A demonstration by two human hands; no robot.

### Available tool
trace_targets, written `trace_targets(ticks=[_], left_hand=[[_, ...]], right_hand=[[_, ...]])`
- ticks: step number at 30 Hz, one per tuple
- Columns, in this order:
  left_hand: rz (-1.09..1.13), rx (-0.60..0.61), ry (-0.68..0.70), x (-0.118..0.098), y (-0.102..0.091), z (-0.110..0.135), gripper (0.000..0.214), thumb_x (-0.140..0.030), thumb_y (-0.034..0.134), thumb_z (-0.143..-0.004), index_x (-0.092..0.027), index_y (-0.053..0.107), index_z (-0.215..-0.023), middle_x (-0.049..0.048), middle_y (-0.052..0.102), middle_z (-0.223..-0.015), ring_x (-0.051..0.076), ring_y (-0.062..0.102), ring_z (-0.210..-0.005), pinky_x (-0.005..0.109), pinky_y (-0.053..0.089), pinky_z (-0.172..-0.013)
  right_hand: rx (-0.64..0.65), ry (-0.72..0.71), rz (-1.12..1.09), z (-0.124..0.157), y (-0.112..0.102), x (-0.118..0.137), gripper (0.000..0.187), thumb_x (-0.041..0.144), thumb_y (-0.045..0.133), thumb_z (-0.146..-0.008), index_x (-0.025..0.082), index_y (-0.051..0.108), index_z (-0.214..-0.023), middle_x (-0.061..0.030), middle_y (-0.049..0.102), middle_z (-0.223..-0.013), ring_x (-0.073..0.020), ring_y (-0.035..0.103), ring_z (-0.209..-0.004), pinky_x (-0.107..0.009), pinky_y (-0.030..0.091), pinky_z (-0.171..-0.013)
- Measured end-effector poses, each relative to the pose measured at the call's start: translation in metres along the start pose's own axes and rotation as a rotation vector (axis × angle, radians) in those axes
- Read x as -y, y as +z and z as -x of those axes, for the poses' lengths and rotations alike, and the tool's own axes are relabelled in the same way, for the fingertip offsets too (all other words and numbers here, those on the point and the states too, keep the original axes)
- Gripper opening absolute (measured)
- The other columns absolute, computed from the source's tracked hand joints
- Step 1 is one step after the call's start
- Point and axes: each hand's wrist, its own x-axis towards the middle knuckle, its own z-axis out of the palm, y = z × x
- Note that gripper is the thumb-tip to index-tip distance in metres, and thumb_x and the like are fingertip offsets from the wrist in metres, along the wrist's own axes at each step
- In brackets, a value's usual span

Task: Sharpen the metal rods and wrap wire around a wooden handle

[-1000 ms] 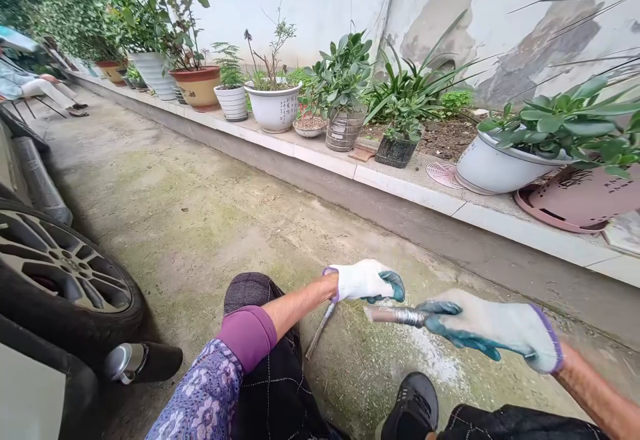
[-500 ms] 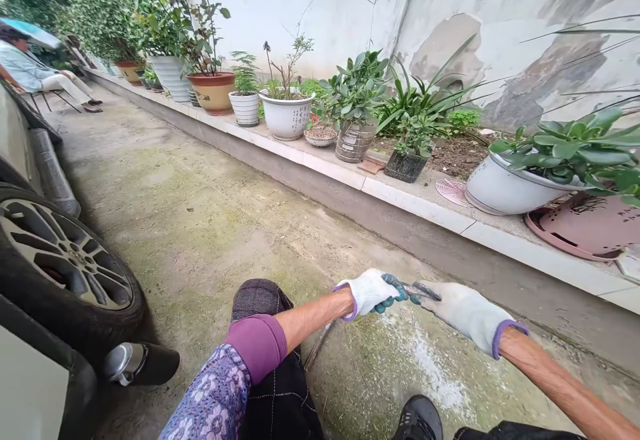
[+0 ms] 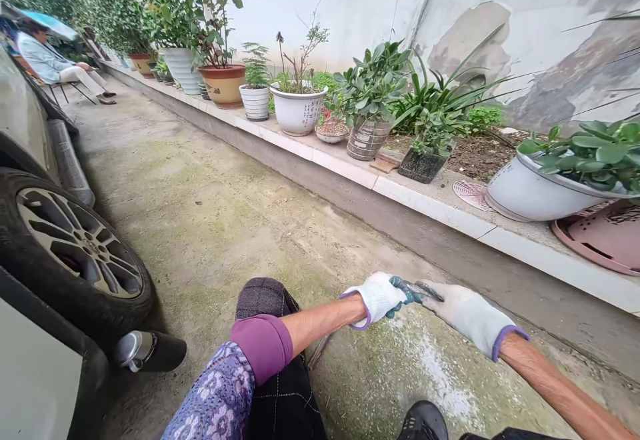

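Both my hands wear white knit gloves with teal coated fingers and purple cuffs. My left hand [image 3: 383, 297] is closed, its fingertips meeting those of my right hand [image 3: 460, 307] low in front of me. Right-hand fingers are bent round toward the left fingertips, and their coating looks dark and dusty. A slim greyish piece seems to lie between the two sets of fingers; its kind is too small and covered to tell. Below the hands, white powder [image 3: 440, 373] is scattered over the mossy concrete. A thin stick [image 3: 319, 352] slants down beneath my left wrist.
Left of me are a car wheel [image 3: 83, 243] and a black flask [image 3: 163, 351] with a silver lid. A tiled ledge [image 3: 425, 208] runs along the right, carrying several potted plants, including a white pot [image 3: 297, 112]. A person [image 3: 50, 60] sits far off at the left.
The view has turned slightly left, so the surroundings sit further right. My hands stay together at the fingertips with little visible movement.
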Motion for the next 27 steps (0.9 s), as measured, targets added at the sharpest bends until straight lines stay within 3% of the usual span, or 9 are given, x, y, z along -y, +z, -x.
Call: trace_targets(ticks=[6, 9, 11, 13, 17, 22, 24, 27], left_hand=[[0.088, 0.053, 0.031, -0.010, 0.002, 0.003, 0.005, -0.012, 0.064, -0.086, -0.016, 0.064, -0.083, -0.0101, 0.045, -0.051, 0.005, 0.038, -0.040, 0.018, 0.031, -0.039], [0.078, 0.097, 0.022, -0.022, -0.003, 0.010, 0.008, -0.019, 0.063, -0.089, -0.014, 0.069, -0.090, -0.0079, 0.051, -0.053, 0.006, 0.047, -0.041, 0.018, 0.035, -0.041], [0.077, 0.119, 0.040, -0.028, -0.006, 0.012, 0.016, -0.021, 0.060, -0.091, -0.014, 0.073, -0.098, -0.0057, 0.056, -0.058, 0.007, 0.054, -0.045, 0.017, 0.037, -0.043], [0.069, 0.132, 0.070, -0.032, -0.008, 0.012, 0.019, -0.022, 0.059, -0.092, -0.014, 0.074, -0.101, -0.0054, 0.057, -0.059, 0.007, 0.055, -0.047, 0.017, 0.038, -0.044], [-0.007, 0.150, 0.115, -0.036, -0.007, 0.008, 0.016, -0.029, 0.065, -0.090, -0.015, 0.073, -0.094, -0.0060, 0.054, -0.058, 0.007, 0.052, -0.048, 0.018, 0.040, -0.046], [-0.322, 0.113, 0.186, -0.040, -0.002, 0.011, 0.021, -0.036, 0.070, -0.088, -0.015, 0.070, -0.085, -0.0065, 0.052, -0.058, 0.007, 0.045, -0.048, 0.020, 0.038, -0.047], [-0.441, 0.108, 0.223, -0.039, 0.000, 0.016, 0.023, -0.039, 0.069, -0.090, -0.016, 0.074, -0.092, -0.0070, 0.051, -0.060, 0.006, 0.043, -0.050, 0.020, 0.036, -0.048], [-0.388, 0.139, 0.163, -0.029, 0.004, 0.021, 0.024, -0.031, 0.063, -0.092, -0.021, 0.077, -0.109, -0.0070, 0.053, -0.064, 0.006, 0.042, -0.051, 0.019, 0.036, -0.048]], right_hand=[[-0.096, 0.042, -0.088, 0.005, -0.007, -0.010, 0.057, 0.048, 0.050, -0.092, 0.020, 0.069, -0.137, -0.0115, 0.074, -0.131, -0.0338, 0.069, -0.119, -0.043, 0.052, -0.103], [-0.143, 0.087, -0.343, 0.014, -0.017, -0.003, 0.058, 0.055, 0.050, -0.089, 0.016, 0.069, -0.128, -0.0117, 0.078, -0.097, -0.0271, 0.071, -0.084, -0.038, 0.058, -0.073], [-0.118, 0.125, -0.570, 0.024, -0.025, 0.007, 0.062, 0.068, 0.053, -0.084, 0.016, 0.068, -0.116, -0.0036, 0.063, -0.071, -0.0185, 0.056, -0.057, -0.031, 0.048, -0.049], [-0.096, 0.093, -0.756, 0.037, -0.032, 0.017, 0.066, 0.079, 0.059, -0.077, 0.018, 0.064, -0.101, 0.0025, 0.050, -0.064, -0.0124, 0.043, -0.050, -0.027, 0.039, -0.041], [-0.037, 0.024, -0.934, 0.056, -0.039, 0.024, 0.066, 0.084, 0.066, -0.071, 0.020, 0.055, -0.085, 0.0064, 0.043, -0.061, -0.0076, 0.036, -0.045, -0.025, 0.032, -0.040], [-0.028, 0.046, -0.960, 0.060, -0.033, 0.014, 0.067, 0.084, 0.068, -0.069, 0.020, 0.057, -0.082, 0.0067, 0.042, -0.059, -0.0077, 0.034, -0.045, -0.025, 0.032, -0.040], [-0.065, 0.094, -0.892, 0.058, -0.029, 0.009, 0.065, 0.084, 0.066, -0.069, 0.020, 0.056, -0.080, 0.0056, 0.042, -0.059, -0.0092, 0.035, -0.047, -0.026, 0.033, -0.040], [-0.172, 0.161, -0.695, 0.053, -0.021, 0.001, 0.063, 0.082, 0.062, -0.069, 0.021, 0.063, -0.086, 0.0003, 0.052, -0.062, -0.0143, 0.043, -0.049, -0.029, 0.037, -0.041]])
